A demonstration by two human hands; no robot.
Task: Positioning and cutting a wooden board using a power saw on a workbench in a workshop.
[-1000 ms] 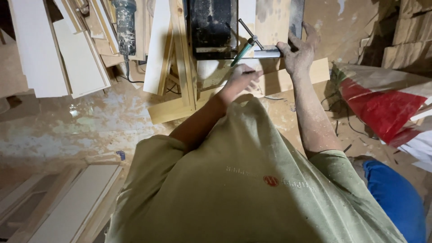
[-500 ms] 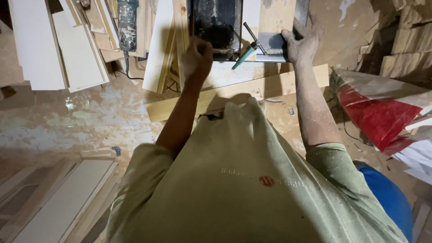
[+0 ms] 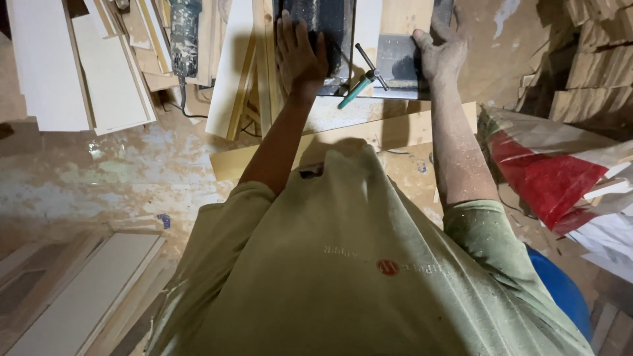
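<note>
My left hand (image 3: 300, 56) lies flat, fingers spread, on a dusty black machine top (image 3: 330, 26) at the top middle. My right hand (image 3: 443, 56) rests palm down on a grey metal plate (image 3: 395, 66) just right of it, fingers stretched away from me. Between the hands lies a clamp with a green handle (image 3: 359, 87) on the plate's left edge. A long pale wooden board (image 3: 395, 132) runs across below the machine. My green shirt (image 3: 356, 264) fills the lower half of the view.
White and pale boards (image 3: 79, 66) lean at the upper left, beside a dusty power tool (image 3: 184, 36). Stacked wood blocks (image 3: 593, 59) stand at the upper right. A red and white sack (image 3: 560, 178) and a blue object (image 3: 560, 290) lie on the right. White panels (image 3: 79, 296) lie lower left.
My left hand has moved up from the wooden board onto the black machine top and opened flat. My right hand has stayed on the grey plate.
</note>
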